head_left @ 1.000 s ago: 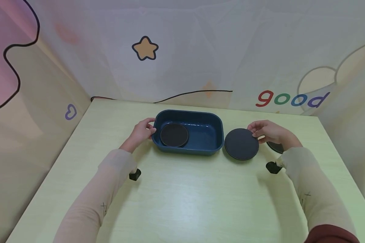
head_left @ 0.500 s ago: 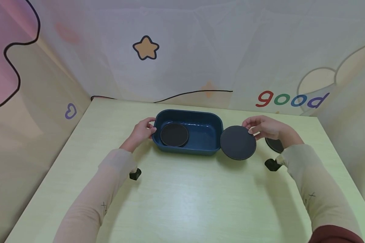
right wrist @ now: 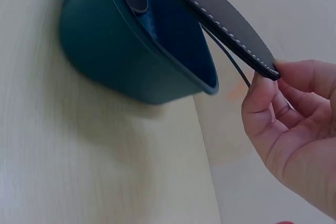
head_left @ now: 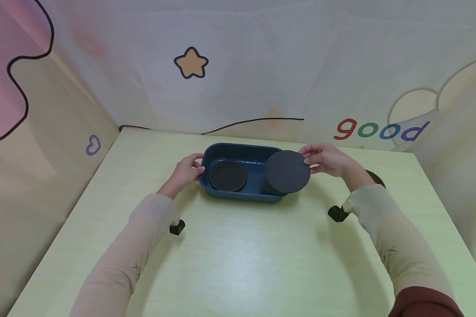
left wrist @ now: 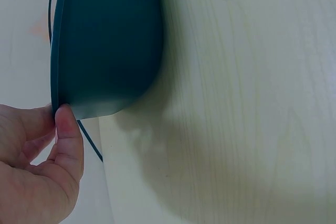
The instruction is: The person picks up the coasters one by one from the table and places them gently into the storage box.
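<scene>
A dark blue rectangular bin stands on the table, and one round black coaster lies inside its left half. My left hand pinches the bin's left rim between thumb and fingers, as the left wrist view shows on the rim's edge. Another round black coaster, with white stitching along its edge in the right wrist view, is pinched at its right edge by my right hand. That coaster is held tilted over the bin's right end, above the rim, and covers part of the opening.
A third dark disc lies on the table to the right, mostly hidden behind the right wrist. The pale wooden table extends in front of the bin. A printed fabric backdrop rises behind the table.
My right hand has carried its coaster leftward and up, from beside the bin to over its right end. The left hand and the bin stay almost where they were.
</scene>
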